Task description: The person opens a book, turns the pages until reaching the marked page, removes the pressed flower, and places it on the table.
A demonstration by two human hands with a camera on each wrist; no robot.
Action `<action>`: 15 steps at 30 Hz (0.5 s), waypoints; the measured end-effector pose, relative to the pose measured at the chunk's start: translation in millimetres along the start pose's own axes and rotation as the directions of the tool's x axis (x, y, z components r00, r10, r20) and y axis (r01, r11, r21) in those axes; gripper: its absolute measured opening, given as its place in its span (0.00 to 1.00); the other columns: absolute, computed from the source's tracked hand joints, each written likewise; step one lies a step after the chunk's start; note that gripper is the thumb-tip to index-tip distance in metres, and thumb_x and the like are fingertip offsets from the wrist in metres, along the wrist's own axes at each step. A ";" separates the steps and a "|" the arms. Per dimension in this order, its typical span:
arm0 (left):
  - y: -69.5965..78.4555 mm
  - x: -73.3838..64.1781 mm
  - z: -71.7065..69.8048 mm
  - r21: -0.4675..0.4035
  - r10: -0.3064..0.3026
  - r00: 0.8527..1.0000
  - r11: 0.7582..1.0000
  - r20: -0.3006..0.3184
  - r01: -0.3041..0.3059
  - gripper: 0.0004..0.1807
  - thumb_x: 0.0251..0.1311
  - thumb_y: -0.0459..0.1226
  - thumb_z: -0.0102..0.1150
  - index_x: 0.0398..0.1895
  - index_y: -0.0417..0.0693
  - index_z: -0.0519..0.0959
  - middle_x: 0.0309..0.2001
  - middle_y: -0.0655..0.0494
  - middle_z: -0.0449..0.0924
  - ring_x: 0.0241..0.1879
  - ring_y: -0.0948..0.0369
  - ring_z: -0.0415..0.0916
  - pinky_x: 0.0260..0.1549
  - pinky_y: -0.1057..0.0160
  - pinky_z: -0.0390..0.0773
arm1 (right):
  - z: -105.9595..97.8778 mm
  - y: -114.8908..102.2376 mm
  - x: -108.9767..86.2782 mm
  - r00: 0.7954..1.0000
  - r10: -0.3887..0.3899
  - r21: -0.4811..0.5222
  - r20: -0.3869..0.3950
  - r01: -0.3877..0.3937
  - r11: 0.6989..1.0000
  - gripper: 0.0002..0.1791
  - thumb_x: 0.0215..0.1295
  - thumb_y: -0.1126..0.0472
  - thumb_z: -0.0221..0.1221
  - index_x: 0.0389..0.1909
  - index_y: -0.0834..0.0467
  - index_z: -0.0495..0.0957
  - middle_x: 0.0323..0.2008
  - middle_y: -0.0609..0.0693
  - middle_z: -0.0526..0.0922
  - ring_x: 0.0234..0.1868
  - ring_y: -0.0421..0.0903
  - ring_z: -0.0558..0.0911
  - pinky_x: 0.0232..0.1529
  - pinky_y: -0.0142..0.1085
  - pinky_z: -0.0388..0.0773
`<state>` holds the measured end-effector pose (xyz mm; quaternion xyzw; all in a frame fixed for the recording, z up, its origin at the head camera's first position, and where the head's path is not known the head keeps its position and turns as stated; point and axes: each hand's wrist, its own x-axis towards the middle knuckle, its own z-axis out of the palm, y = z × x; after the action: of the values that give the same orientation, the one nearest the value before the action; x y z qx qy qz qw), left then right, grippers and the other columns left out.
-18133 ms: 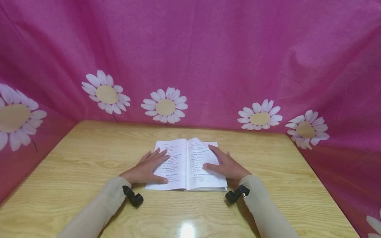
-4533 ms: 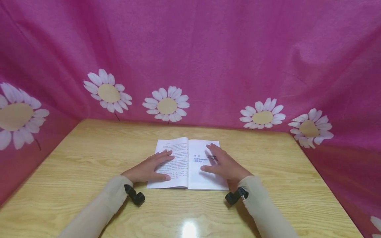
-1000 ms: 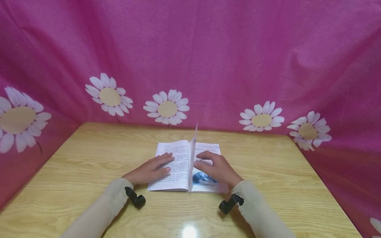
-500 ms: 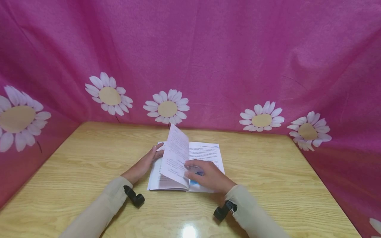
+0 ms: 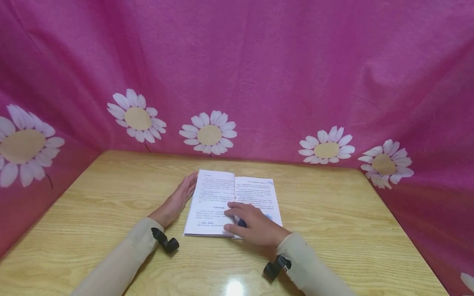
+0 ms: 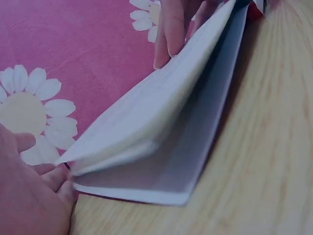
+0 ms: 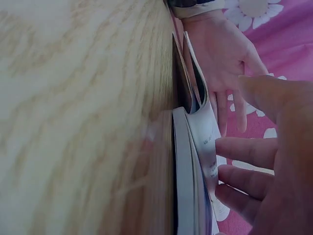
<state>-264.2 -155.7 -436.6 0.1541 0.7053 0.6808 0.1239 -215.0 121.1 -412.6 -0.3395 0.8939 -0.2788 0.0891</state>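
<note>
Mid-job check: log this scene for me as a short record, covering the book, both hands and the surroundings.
Book: open, on a wooden table
Left hand: beside the book's left edge, fingers extended; contact not clear
Right hand: fingertips at the left page, near the spine
Left side: pages raised, with a gap beneath at the outer edge (left wrist view)
Right side: printed text and a blue picture, partly covered by the right hand
Backdrop: pink cloth with white daisies
</note>
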 end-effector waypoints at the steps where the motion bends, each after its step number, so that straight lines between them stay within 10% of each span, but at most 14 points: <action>1: 0.4 0.0 0.9 0.018 -0.007 1.000 1.000 -0.001 0.007 0.38 0.72 0.61 0.20 0.78 0.54 0.38 0.78 0.56 0.36 0.76 0.59 0.34 0.72 0.56 0.37 | 0.6 -0.1 -0.3 1.000 0.002 -0.009 0.002 -0.002 1.000 0.31 0.68 0.36 0.50 0.63 0.51 0.74 0.70 0.48 0.65 0.70 0.49 0.62 0.69 0.49 0.57; 9: 3.2 -2.4 3.3 0.236 -0.083 0.996 0.969 0.023 0.075 0.35 0.68 0.66 0.25 0.77 0.70 0.46 0.75 0.75 0.36 0.74 0.66 0.28 0.70 0.45 0.30 | 4.3 -3.7 -1.1 1.000 -0.014 -0.039 -0.017 0.014 0.999 0.31 0.69 0.37 0.49 0.62 0.53 0.74 0.70 0.51 0.64 0.71 0.51 0.60 0.70 0.52 0.52; 15: 0.5 -3.0 3.5 0.417 -0.003 0.981 0.905 0.194 -0.080 0.28 0.73 0.52 0.42 0.74 0.64 0.57 0.77 0.69 0.39 0.76 0.60 0.29 0.69 0.38 0.34 | 5.3 -5.4 -1.8 1.000 0.023 -0.049 -0.002 -0.023 0.999 0.32 0.68 0.35 0.48 0.64 0.51 0.72 0.71 0.49 0.62 0.72 0.49 0.58 0.71 0.53 0.48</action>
<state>-260.1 -153.7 -436.4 0.2555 0.8178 0.4960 0.1410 -208.8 116.6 -414.1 -0.3312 0.9044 -0.2558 0.0833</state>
